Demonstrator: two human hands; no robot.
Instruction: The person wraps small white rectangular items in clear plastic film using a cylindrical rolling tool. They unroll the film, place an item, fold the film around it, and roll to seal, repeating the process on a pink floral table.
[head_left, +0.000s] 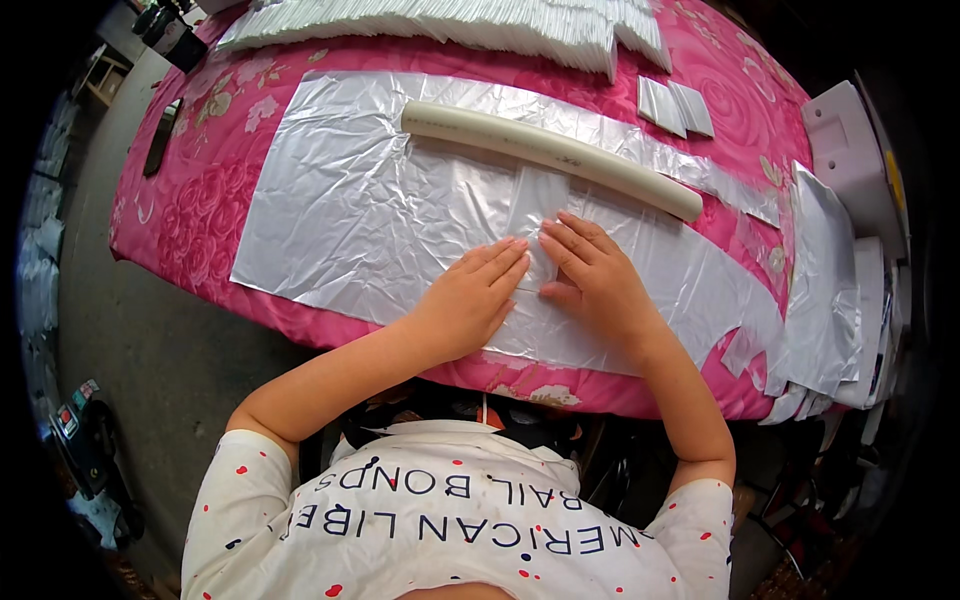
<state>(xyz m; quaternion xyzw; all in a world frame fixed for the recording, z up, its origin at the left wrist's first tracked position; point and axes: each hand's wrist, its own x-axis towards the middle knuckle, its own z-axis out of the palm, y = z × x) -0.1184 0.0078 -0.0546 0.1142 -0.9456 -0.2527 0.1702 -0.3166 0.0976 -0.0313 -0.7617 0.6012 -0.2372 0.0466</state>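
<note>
Silvery white plastic sheeting [330, 200] lies spread and wrinkled over the table. On it, between my hands, is a narrow translucent folded piece of plastic [540, 195]. My left hand [472, 298] rests flat on the left of this piece, fingers stretched and close together. Across from it, my right hand [592, 272] lies on the right side, its fingers extended and its thumb a little apart. Neither hand grips anything. Just beyond my fingertips a long cream plastic pipe [550, 150] lies slanting across the sheeting.
A pink flowered cloth [200, 215] covers the table. Along the far edge stands a long row of folded white plastic pieces [430, 28]; two small folded packets [675, 107] lie nearby. Far left are a dark flat object [163, 138] and a black cup [172, 38]. White plastic sheets [822, 285] hang at right.
</note>
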